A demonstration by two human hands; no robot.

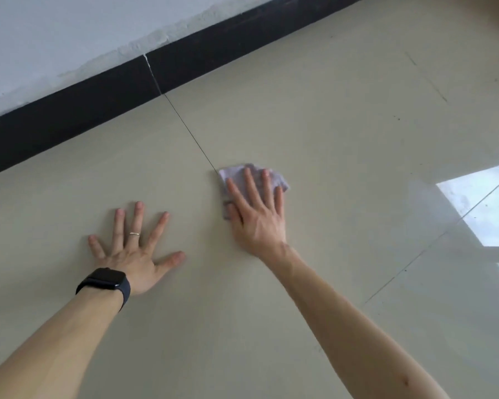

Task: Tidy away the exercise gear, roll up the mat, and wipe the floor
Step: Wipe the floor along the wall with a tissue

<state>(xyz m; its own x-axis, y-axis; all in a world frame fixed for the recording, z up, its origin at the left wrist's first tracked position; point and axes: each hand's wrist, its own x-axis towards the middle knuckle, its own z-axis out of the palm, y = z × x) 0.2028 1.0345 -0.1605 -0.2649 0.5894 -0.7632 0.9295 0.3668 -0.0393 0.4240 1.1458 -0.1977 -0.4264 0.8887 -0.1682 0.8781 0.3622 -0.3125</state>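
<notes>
Left hand (130,254): flat on the floor (329,139), fingers straight and fanned wide apart, holding nothing; it looks set down as a prop, taking body weight so the other arm can reach
Watch (105,279): dark band on the left wrist, just behind the propping palm
Ring (134,233): thin band on one left finger
Right hand (257,217): palm-down on the cloth, fingers straight and slightly spread, pressing rather than pinching; a flat hand likely spreads pressure over more of the rag
Cloth (235,173): small pale lilac rag, folded or bunched, flat on the tile under the right hand, its far edge showing past the fingertips and its left corner touching the grout line
Step in hand: wiping the floor, probably the closing part; no mat or gear is in view
Window glare (484,203): bright patch on glossy tile to the right, well apart from the cloth
Grout line (190,133): thin dark joint running from the cloth to the wall base
Skirting (98,99): black strip where floor meets wall, the far limit for wiping
Wall (55,33): pale paint, rough along its lower edge
</notes>
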